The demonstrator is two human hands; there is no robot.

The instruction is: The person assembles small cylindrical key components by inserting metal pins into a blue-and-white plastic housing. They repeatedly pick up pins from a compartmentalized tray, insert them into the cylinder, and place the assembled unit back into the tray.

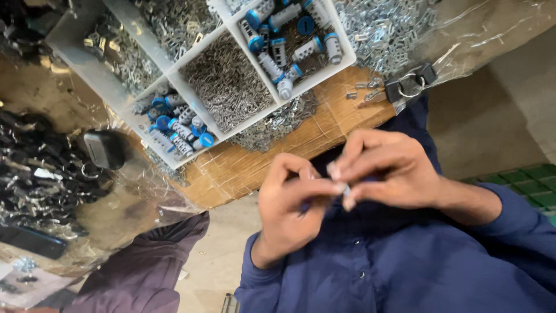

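My left hand (pixel 286 206) and my right hand (pixel 385 171) meet in front of my navy shirt, below the table's edge. Their fingertips pinch a small silvery metal part (pixel 345 189) between them. A bit of blue shows inside my left hand's curled fingers; what it belongs to is hidden. Up on the wooden table (pixel 324 124) stands a white divided tray (pixel 174 78). Its compartments hold blue-capped metal cylinders (pixel 289 35), more such cylinders (pixel 176 124), fine metal pins (pixel 226 84) and small metal clips.
A clear plastic bag of metal clips (pixel 382 26) lies at the tray's right, with black-headed keys on a ring (pixel 410 86) beside it. Black parts under plastic (pixel 35 174) fill the left. Another person's purple sleeve (pixel 145 266) is at the lower left. Green crates (pixel 533 185) sit at the right edge.
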